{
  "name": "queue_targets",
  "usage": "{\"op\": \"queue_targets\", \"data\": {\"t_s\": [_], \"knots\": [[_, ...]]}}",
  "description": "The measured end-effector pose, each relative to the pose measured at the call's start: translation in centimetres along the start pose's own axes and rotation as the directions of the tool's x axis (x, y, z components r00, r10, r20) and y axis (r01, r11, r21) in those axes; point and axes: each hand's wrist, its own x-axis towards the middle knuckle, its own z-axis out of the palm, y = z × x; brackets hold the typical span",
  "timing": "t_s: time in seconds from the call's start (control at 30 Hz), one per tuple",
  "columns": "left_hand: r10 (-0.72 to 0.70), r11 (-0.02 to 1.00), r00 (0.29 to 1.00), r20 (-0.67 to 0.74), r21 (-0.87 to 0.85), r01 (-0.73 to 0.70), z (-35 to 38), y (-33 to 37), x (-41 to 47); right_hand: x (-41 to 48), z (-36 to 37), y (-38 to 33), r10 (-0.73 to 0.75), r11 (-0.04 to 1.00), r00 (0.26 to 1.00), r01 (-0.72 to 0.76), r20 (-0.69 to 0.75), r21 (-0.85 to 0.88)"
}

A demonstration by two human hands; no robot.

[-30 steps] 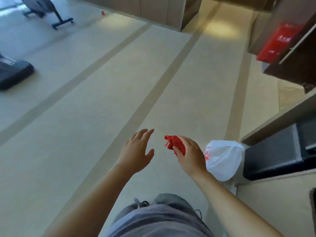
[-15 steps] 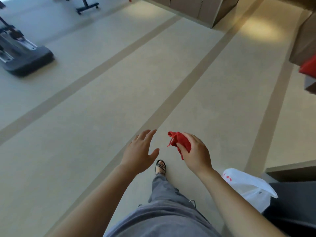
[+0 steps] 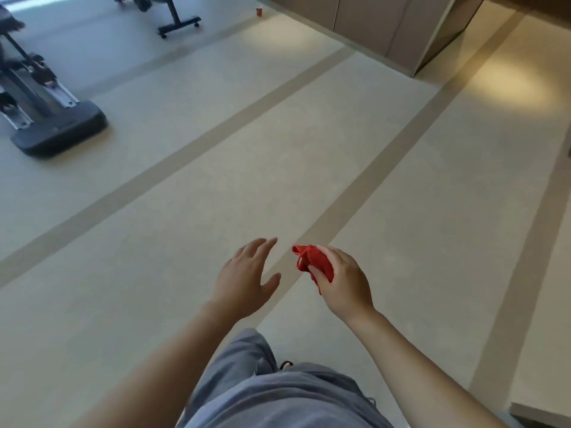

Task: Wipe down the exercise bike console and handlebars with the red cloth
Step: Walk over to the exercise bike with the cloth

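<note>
Red cloth [image 3: 313, 263], bunched, clenched in right hand [image 3: 346, 281] above pale striped floor [image 3: 185, 196]. Left hand [image 3: 244, 278] just beside it, fingers spread, grip released, empty. Dark exercise machine [image 3: 46, 115] far left, well apart.

Crumpled red cloth [image 3: 312, 263] partly hidden inside right hand [image 3: 344, 281]. Black exercise machine with silver rails [image 3: 46, 118] cut off by left edge; type unclear, possibly rower. Second black machine [image 3: 173, 17] cut by top edge. Small red cup [image 3: 259, 10] too small to read. Sandalled foot [image 3: 285, 364] mostly hidden behind grey trousers [image 3: 278, 393].
</note>
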Motion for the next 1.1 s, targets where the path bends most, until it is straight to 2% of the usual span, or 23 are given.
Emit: {"op": "queue_targets", "data": {"t_s": [0.2, 0.4, 0.53, 0.67, 0.83, 1.1], "knots": [[-0.088, 0.994, 0.994, -0.068, -0.077, 0.083, -3.7, -5.9, 10.5, 13.7, 2.3, -2.6, -0.115, 0.987, 0.991, 0.122, 0.073, -0.103], [-0.094, 0.994, 0.991, -0.095, -0.072, 0.087, -10.9, -13.0, 23.4, 29.3, 3.7, -7.5, -0.168, 0.971, 0.976, 0.188, 0.140, -0.147], [-0.128, 0.990, 0.984, -0.124, -0.067, 0.121, -16.4, -18.0, 30.6, 39.0, 5.0, -11.4, -0.207, 0.963, 0.963, 0.231, 0.175, -0.136], [-0.206, 0.976, 0.966, -0.159, -0.105, 0.191, -20.7, -22.6, 36.2, 47.6, 6.7, -14.8, -0.249, 0.958, 0.960, 0.264, 0.130, -0.111], [-0.212, 0.974, 0.963, -0.168, -0.118, 0.194, -24.8, -27.7, 45.9, 59.9, 9.4, -17.8, -0.274, 0.957, 0.954, 0.283, 0.119, -0.069], [-0.211, 0.974, 0.973, -0.091, -0.103, 0.201, -32.2, -35.5, 66.1, 82.9, 12.0, -21.3, -0.248, 0.967, 0.960, 0.253, 0.132, -0.024]]}}
